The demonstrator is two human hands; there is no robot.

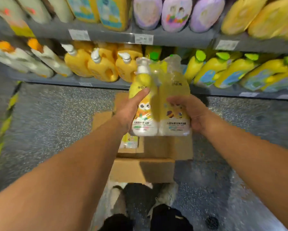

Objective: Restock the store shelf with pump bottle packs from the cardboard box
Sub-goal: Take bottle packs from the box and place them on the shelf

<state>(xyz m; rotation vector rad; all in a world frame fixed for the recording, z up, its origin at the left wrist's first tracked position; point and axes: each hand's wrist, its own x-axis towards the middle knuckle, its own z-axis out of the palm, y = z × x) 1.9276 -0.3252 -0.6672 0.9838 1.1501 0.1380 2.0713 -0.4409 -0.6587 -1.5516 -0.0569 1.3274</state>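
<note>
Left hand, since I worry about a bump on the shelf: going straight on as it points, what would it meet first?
The left hand grips the pump bottle pack, which leads. Past that, probably the green-capped yellow bottles on the shelf, though depth is unclear.

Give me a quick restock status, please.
Left hand and right hand grip the pump bottle pack above the cardboard box. Not yet shelved. Path to shelf looks open.

— Anything legible on the pump bottle pack (160,100)?
— Chinese only: a brand line near each bottle's top starting "小", and a line starting "儿童" on the white lower band. The rest blurs.
— And the middle price tag (143,39)?
— Seems to end in "90"; the other tags are unreadable.
</note>
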